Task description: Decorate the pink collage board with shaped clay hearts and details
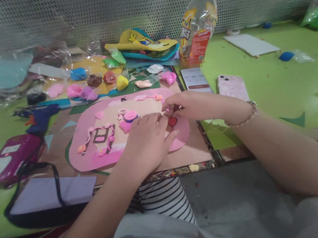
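While your left hand (149, 139) lies palm down over the pink card (85, 122) at about 4 o'clock from its centre, your right hand (187, 101) comes in over the card's edge at 3. Left grip: fingers extended side by side, thumb spread away, nothing visible between them. Right grip: thumb and index curled close; can't tell if they pinch anything. Red patch (172, 122) sits just below the right fingertips, still at 3. Card lies flat on the brown board (197, 153), under your left hand. On it: pink swirl (131, 115) near centre at 12, dark square outline (100, 135) at 9, pink strip with an orange flower (158, 97) at 1. Off the card: bagged clay lumps run from 10 to 1, including the yellow lump (122, 83) at 12; bottle (198, 31) at 1, timer phone (198, 86) at 2, pink phone (232, 86) between 2 and 3, magenta device (15, 155) at 9.
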A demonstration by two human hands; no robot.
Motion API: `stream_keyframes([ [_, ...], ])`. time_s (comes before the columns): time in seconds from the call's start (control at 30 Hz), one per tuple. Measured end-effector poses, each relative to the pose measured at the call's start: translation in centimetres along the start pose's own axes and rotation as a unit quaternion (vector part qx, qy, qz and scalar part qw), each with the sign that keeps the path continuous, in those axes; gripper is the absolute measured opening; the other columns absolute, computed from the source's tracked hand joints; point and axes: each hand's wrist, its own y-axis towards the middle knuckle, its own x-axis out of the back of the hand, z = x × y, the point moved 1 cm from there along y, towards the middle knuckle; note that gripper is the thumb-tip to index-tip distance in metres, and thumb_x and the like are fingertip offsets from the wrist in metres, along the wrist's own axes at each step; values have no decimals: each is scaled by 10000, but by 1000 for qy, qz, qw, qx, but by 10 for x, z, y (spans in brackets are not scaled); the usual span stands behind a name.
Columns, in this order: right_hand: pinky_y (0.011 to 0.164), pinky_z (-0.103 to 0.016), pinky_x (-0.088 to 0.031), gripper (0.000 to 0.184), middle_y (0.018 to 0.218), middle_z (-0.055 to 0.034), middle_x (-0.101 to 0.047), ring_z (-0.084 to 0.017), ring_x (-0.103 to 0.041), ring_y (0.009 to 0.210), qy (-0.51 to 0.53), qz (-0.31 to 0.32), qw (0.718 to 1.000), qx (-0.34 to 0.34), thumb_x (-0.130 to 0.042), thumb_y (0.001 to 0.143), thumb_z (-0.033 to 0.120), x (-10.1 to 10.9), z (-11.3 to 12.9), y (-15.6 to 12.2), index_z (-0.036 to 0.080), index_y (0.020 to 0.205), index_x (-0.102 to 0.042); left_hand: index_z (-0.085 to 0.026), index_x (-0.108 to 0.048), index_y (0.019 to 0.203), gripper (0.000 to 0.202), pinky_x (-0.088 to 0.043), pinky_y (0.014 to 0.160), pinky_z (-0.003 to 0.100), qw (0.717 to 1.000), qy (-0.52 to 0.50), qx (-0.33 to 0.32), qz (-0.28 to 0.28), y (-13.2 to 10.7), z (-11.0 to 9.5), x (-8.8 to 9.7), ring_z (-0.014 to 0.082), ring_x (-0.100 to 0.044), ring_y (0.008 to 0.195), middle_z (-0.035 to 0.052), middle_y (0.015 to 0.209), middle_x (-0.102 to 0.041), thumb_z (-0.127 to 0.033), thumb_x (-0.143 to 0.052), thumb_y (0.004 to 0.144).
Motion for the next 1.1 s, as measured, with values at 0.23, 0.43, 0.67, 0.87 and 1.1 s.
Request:
stream_keyframes([
  [0.23,671,-247,-410,199,952,-41,-692,-149,-609,799,-7,2,1000,8,-473,846,81,2,4,-3,188,917,-625,-128,-601,1046,283,-431,860,445,1000,3,0,1,0,-2,1,296,-560,1024,120,1055,-617,-360,-470,949],
  [0.43,662,-251,-401,205,930,-38,-681,-149,-595,788,-13,6,1000,19,-456,838,74,2,4,-4,190,906,-611,-133,-600,1050,279,-425,872,439,1000,6,-1,6,0,-2,1,294,-552,1048,122,1084,-609,-357,-464,953],
  [0.67,684,-251,-408,219,958,-40,-677,-152,-588,817,9,12,999,42,-451,835,69,-1,-2,-2,190,908,-618,-121,-589,1103,302,-423,881,442,1000,10,0,12,0,-1,1,296,-549,1049,132,1092,-604,-350,-458,956],
  [0.87,698,-242,-404,240,1006,-62,-673,-150,-588,840,0,16,999,29,-433,862,66,2,0,-3,171,989,-608,-125,-576,1155,331,-424,890,444,1000,5,2,19,-1,-1,0,303,-534,1081,138,1151,-584,-364,-468,953],
  [1.1,695,-253,-399,234,969,-58,-691,-161,-604,823,-49,-19,999,0,-466,859,109,4,1,-3,169,1007,-638,-141,-525,1269,407,-418,911,453,999,-5,20,26,0,-1,-2,306,-533,1076,132,1174,-563,-395,-437,963],
])
